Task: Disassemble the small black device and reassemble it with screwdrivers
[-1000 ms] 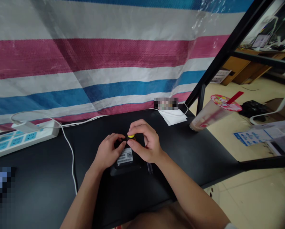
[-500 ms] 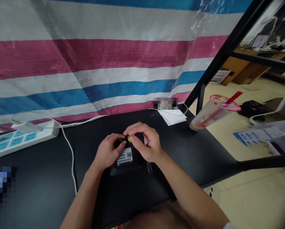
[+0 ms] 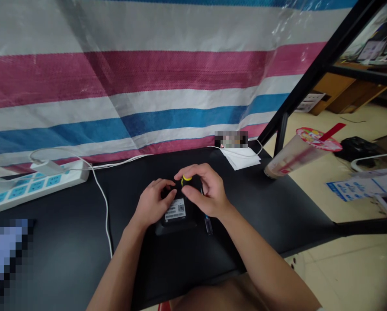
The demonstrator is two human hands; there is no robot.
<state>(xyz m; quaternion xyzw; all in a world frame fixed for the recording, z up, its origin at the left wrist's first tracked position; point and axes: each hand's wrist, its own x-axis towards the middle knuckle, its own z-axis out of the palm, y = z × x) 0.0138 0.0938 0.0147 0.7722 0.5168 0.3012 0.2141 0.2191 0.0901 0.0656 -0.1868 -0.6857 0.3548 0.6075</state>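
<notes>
A small screwdriver with a black handle and yellow cap stands upright on a flat black electronic device, which carries a white barcode and QR label. My right hand is closed around the handle with its fingertips. My left hand grips the far left of the device and its fingers reach toward the handle. The fingers hide the screwdriver's tip. A slim screwdriver with a clear blue handle lies on the black desk next to the device's right side.
A white power strip and white cable lie at left. White paper sheets sit at the back edge, near a blurred item. A plastic cup with red straw stands at the right corner. A striped tarp hangs behind.
The yellow cap, mostly covered by my right fingers half a second ago, shows again above them. The whole scene has shifted slightly right in the view.
</notes>
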